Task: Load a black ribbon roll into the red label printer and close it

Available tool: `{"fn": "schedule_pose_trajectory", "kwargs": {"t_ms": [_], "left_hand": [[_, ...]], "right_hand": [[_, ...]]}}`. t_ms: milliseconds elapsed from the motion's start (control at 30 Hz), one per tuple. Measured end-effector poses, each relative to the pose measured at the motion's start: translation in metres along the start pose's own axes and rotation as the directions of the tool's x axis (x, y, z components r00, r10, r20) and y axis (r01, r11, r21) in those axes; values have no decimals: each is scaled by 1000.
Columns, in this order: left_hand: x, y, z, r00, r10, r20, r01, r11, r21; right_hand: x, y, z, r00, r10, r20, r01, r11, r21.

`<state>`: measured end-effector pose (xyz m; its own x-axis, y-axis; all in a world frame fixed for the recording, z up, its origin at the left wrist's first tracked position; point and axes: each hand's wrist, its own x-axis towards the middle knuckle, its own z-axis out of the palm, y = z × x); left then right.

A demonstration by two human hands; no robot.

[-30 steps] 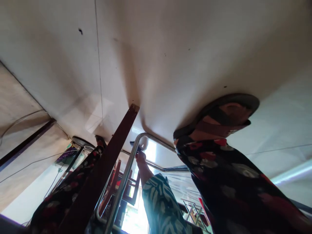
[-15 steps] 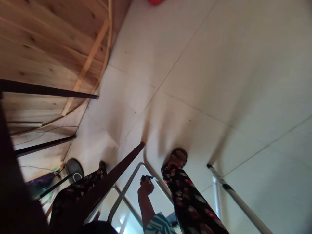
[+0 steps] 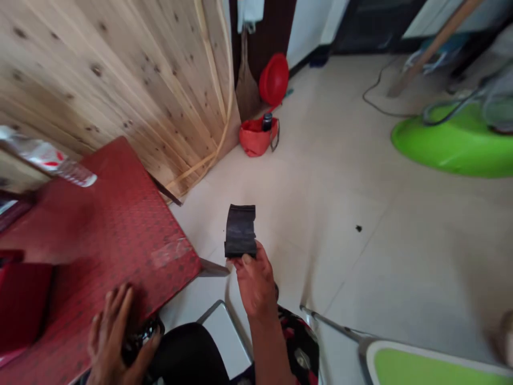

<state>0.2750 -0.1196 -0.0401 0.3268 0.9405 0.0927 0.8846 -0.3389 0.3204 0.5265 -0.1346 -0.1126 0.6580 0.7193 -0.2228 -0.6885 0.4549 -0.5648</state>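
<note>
My right hand [image 3: 255, 282] is raised over the tiled floor and pinches the lower edge of a flat black piece [image 3: 240, 230] of rubber-like material, which stands up from my fingers. My left hand [image 3: 111, 334] rests at the near edge of the red patterned table [image 3: 120, 235], fingers curled over a dark shiny object [image 3: 141, 335] that is partly hidden. My lap in dark floral cloth shows at the bottom.
A plastic water bottle [image 3: 48, 159] lies on the table's far left. A wooden panel wall [image 3: 120, 80] rises behind. A red bag [image 3: 256, 138] and red bowl [image 3: 274, 78] sit by the wall. A green basin [image 3: 457, 141] and a cable lie at the right. A green-topped stool [image 3: 436, 363] is lower right.
The view has swung up from under the table to above it. My right hand has come up from the metal chair frame near the floor, now holding the black piece.
</note>
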Motion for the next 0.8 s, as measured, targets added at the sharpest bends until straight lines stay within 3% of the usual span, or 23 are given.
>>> {"fn": "schedule_pose_trajectory", "kwargs": {"t_ms": [67,100,200,267,367,600,700,800], "left_hand": [[-7,6,-6,992,-114,43,122,928,-353],[-11,8,-12,985,-133,112,173,828,-533],[-20,8,-39,962,-1,273,241,475,-846],[-24,-2,-58,950,87,300,252,353,-901],[-31,-30,-77,956,80,282,255,244,-936],[-60,-105,-85,978,0,210,209,-114,-971],[-70,-140,-98,980,-17,198,192,-180,-965],[-75,-175,-113,977,0,212,208,-196,-958]], "right_hand": [[-33,0,25,992,38,117,-31,998,-55],[-49,5,35,982,59,178,-44,995,-86],[-91,24,58,920,134,367,-51,973,-226],[-115,34,71,868,196,457,-28,937,-347],[-143,44,91,785,300,541,18,863,-505],[-194,87,144,610,470,638,139,729,-670],[-210,109,166,521,524,673,234,671,-704],[-223,126,190,427,578,696,431,546,-718]]}}
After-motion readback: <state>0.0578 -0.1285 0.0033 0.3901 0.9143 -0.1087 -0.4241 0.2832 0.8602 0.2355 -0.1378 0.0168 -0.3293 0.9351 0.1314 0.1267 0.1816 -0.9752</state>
